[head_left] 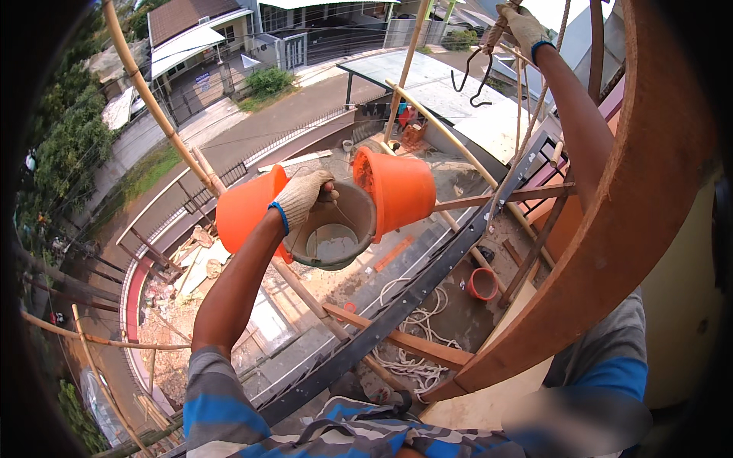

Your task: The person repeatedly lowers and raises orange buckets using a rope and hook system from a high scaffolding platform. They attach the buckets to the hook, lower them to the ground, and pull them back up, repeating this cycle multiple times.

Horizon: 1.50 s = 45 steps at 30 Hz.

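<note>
Well below us lies the grey ground of the yard, with a coil of pale rope and a small red-orange bucket on it; past the fence, a road curves by houses, and a white roof stands nearer. Around us, bamboo poles slant up, a dark metal beam crosses diagonally beneath, and a curved brown board on the right hides part of our right arm. Above the yard, our gloved left hand holds up a grey bucket, its fingers curled on the thin handle, between a left orange bucket and a tilted right orange bucket; we cannot tell how many handles it grips. Our gloved right hand is raised, fingers closed at the rope binding just above dark metal hooks
</note>
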Available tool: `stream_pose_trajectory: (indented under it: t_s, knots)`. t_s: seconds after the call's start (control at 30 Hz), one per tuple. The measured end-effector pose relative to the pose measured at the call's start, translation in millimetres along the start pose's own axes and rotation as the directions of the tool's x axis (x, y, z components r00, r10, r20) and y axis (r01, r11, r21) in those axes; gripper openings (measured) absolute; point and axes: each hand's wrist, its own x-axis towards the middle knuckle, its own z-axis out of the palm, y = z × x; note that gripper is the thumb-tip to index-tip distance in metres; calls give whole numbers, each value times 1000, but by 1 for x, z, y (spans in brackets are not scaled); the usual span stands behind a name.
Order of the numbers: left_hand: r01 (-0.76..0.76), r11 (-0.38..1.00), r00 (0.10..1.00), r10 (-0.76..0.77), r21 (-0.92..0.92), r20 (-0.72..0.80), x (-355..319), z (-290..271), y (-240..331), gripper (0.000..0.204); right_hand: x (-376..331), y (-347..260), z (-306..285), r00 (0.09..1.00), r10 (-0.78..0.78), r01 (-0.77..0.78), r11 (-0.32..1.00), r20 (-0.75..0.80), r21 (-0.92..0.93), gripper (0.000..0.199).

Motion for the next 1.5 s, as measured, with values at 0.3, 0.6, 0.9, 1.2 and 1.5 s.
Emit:
stream_pose_trajectory:
  t_s: [0.3, 0.6, 0.9, 1.2, 1.5]
  knots:
    - [-36, 977, 999, 29, 208, 36, 97, 40, 70, 17, -74, -32, 16, 935, 56, -239, 827, 349, 508, 22]
    - [-110, 914, 991, 72, 392, 109, 143, 77, 94, 16, -145, -46, 56, 870, -96, -203, 824, 483, 529, 30]
    - [-624, -387, 702, 105, 679, 704, 186, 74, 78, 20, -158, -68, 93, 889, -38, -266, 768, 457, 583, 32]
    - [-582, 114, 813, 75, 805, 577, 142, 66, 13, 38, -163, -28, 125, 905, -13, -285, 722, 424, 630, 23]
    - [-387, 253, 922, 123, 887, 367, 173, 34, -85, 39, -214, -9, 131, 825, -26, -87, 981, 564, 173, 55]
